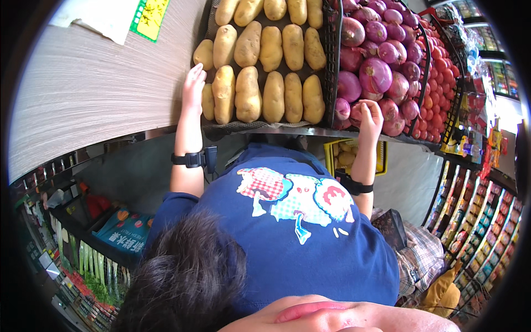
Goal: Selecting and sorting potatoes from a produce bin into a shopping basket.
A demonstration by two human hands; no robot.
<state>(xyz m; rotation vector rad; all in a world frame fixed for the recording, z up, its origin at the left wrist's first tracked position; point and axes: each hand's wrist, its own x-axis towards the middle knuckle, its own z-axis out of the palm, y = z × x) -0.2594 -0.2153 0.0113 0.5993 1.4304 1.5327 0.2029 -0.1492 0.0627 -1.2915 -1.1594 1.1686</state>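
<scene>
Several potatoes (248, 94) lie in rows on a dark mat in the middle bin. My left hand (195, 85) is at that bin's left edge, fingers stretched beside the leftmost potatoes, with nothing seen in it. Over the near edge of the red onions (375, 75) is my right hand (369, 114), its fingers bent and close together; whether it touches or holds an onion cannot be told. A black plastic divider (332, 62) stands between potatoes and onions. Tomatoes (435, 83) fill the bin at the right.
A wood-grain counter (95, 83) spans the left, bearing a yellow-green sign (150, 16). Below the display's metal edge, a yellow crate (383, 159) with potatoes stands on the floor. Packaged goods line shelves (477, 216) at right; leafy vegetables (93, 265) are at lower left. A plaid cloth (419, 257) lies behind.
</scene>
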